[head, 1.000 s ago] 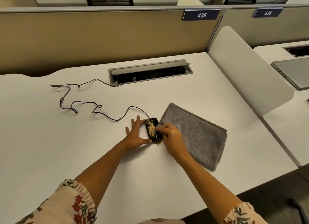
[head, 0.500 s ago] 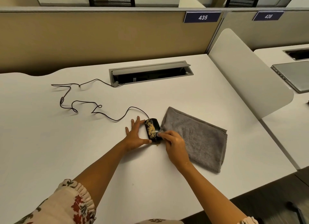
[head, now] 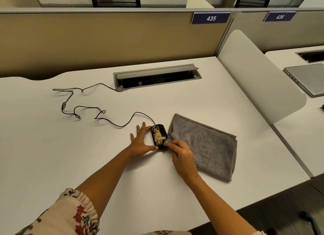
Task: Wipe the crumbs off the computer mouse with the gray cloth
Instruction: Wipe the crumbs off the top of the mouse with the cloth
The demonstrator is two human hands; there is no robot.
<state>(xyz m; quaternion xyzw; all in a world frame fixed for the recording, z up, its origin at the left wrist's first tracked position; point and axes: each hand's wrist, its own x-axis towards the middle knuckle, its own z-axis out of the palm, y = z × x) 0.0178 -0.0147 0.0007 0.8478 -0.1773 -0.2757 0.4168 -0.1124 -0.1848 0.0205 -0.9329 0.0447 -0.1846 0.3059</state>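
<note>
Bare desk (head: 52, 156) lies left; the crumbed mouse (head: 158, 135) sits between the spread left hand (head: 141, 143) and right hand (head: 181, 155) pinching the gray cloth (head: 206, 145).

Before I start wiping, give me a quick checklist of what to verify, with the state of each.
1. Black corded computer mouse braced: ok, left hand rests against its left side.
2. Folded gray terry cloth in hand: ok, right hand pinches its near corner beside the mouse.
3. Cloth on the mouse: not ok, it only reaches the right edge.
4. Tan crumbs: not ok, they cover the top.
5. Thin black cable clear of the hands: ok.
6. Firmness of the grip: cannot tell.
</note>
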